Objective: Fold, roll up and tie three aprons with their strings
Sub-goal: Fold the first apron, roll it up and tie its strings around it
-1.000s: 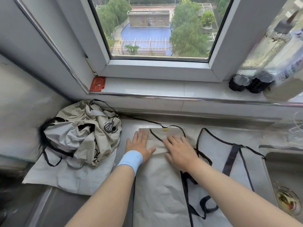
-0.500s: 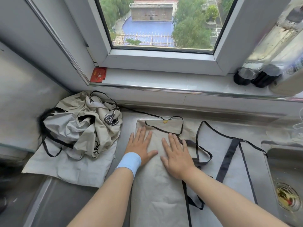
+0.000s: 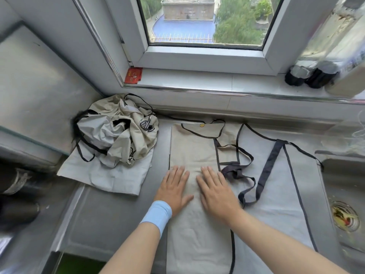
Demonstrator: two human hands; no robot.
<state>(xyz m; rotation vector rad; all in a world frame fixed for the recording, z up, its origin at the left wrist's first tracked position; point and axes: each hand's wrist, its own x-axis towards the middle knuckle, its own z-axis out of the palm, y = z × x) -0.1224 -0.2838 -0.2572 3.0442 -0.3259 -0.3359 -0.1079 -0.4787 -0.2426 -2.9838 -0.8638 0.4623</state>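
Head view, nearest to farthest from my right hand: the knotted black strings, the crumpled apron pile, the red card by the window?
1. Knotted black strings: just right of the right hand.
2. Crumpled apron pile: off to the left, farther back.
3. Red card: on the windowsill, beyond the pile.

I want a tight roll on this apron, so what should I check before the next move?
1. Hands flat: ok, left hand and right hand press the apron.
2. Left flap smooth: ok.
3. Right side folded in: not ok, it lies spread toward the sink.
4. Tidy strings: not ok, bunched beside the right hand.
5. Clear of the pile: ok, it sits apart at left.
6. Near end square: cannot tell, out of view.
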